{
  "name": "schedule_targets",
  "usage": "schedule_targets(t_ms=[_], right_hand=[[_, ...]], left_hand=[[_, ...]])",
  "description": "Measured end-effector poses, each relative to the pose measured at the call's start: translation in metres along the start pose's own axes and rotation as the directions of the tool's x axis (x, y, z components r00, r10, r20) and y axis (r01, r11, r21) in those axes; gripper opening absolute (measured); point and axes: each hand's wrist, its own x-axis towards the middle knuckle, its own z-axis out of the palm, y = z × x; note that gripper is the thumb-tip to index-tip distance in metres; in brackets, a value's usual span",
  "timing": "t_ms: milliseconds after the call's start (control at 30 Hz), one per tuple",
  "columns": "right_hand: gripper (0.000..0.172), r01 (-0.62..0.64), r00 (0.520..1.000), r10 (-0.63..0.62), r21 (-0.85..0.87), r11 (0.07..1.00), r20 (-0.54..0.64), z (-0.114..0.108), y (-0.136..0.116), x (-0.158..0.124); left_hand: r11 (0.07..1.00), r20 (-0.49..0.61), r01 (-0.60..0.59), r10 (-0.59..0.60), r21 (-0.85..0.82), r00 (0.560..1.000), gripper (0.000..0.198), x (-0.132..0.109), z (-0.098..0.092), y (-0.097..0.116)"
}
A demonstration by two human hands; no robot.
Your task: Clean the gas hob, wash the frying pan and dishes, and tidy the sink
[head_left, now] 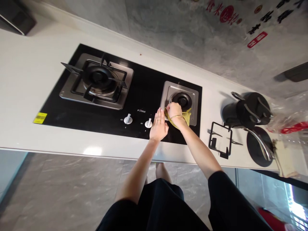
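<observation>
Right hand (174, 110): fingers curled closed on a yellow cloth (187, 118), which spills out beneath the wrist across the near part of the steel tray (193, 109) at the right burner (184, 100). A thin bangle circles that wrist. Left hand (158, 125): open, fingers straight and together, laid on the black glass hob (144, 86) between the right knob (148, 123) and the cloth; nothing seen in its grasp (a ring is noted on one finger, though from here I cannot see under the palm). The left burner (97, 77) bears its pan support (115, 80); a separate square support (213, 142) lies on the white counter (168, 150), to the right of the hob. Farther right stand a dark pot (231, 113) and, nearer the front edge, a dark pan (256, 146) with a shiny handle. Yellow label (40, 118) observed on the hob's near left corner.
</observation>
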Motion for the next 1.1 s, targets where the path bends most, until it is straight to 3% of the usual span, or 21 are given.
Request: schedule_targets(t_ms=[167,267,333,533,633,767,900,1000,1100], right_hand=[[0.030,0.091,0.983,-0.086,0.020,0.996,-0.162,0.022,0.037,-0.031],[0.028,0.029,0.973,-0.015,0.056,0.998,-0.232,0.033,0.068,-0.049],[0.026,0.004,0.963,0.021,0.091,0.996,-0.269,0.036,0.074,-0.049],[0.028,0.146,0.962,-0.087,0.215,0.966,-0.259,0.041,0.019,-0.020],[0.030,0.189,0.949,-0.121,0.219,0.957,-0.291,0.048,0.015,-0.027],[0.027,0.291,0.919,-0.208,0.220,0.931,-0.335,0.060,0.067,-0.068],[0.026,0.138,0.928,-0.049,0.219,0.966,-0.369,0.066,0.132,-0.104],[0.036,0.175,0.938,-0.090,0.233,0.957,-0.334,0.070,0.165,-0.121],[0.041,0.197,0.943,-0.074,0.366,0.910,-0.324,0.073,0.191,-0.128]], left_hand=[[1.000,-0.002,0.009,-0.009,0.011,1.000,0.076,0.000,0.000,0.001],[1.000,-0.005,0.009,-0.009,0.019,1.000,0.075,0.000,-0.001,0.002],[1.000,-0.002,0.010,-0.010,0.015,1.000,0.074,0.000,-0.001,0.002],[1.000,-0.011,0.005,-0.005,-0.015,1.000,0.075,0.000,-0.001,0.000],[1.000,-0.028,-0.002,0.001,-0.020,1.000,0.076,0.000,0.000,-0.002],[0.999,-0.045,-0.032,0.032,-0.012,0.998,0.073,0.000,0.001,-0.002],[0.999,-0.061,-0.037,0.037,0.001,0.997,0.075,-0.001,-0.001,-0.001],[0.999,-0.067,-0.046,0.047,0.011,0.997,0.076,-0.001,-0.002,-0.001],[0.998,-0.068,-0.048,0.050,0.036,0.996,0.077,0.000,-0.002,-0.001]])
